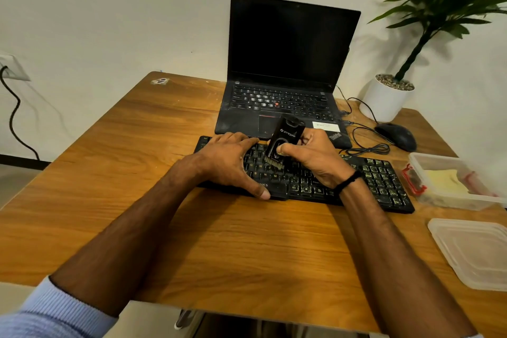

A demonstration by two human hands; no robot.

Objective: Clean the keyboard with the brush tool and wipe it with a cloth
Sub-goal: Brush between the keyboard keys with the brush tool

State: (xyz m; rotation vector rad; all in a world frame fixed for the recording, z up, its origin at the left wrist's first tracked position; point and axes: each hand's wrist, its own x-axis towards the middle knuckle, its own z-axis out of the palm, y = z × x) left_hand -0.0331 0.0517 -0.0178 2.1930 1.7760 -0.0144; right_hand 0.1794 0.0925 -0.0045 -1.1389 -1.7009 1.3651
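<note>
We take this for an office desk. We see a wooden table (164,132) with laptop (290,46), keyboard (381,181), wired mouse (397,136) and potted plant (386,99) against a plain wall (109,8).

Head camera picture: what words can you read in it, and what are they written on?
"STRIFF": on the brush tool held in the right hand.
"ThinkPad": on the laptop, front corner.
"Alt": on a key of the keyboard.
"NICS": on the keyboard front edge, its start hidden by the left hand.
The white sticker on the laptop and the other key letters: too blurred to read.
</note>
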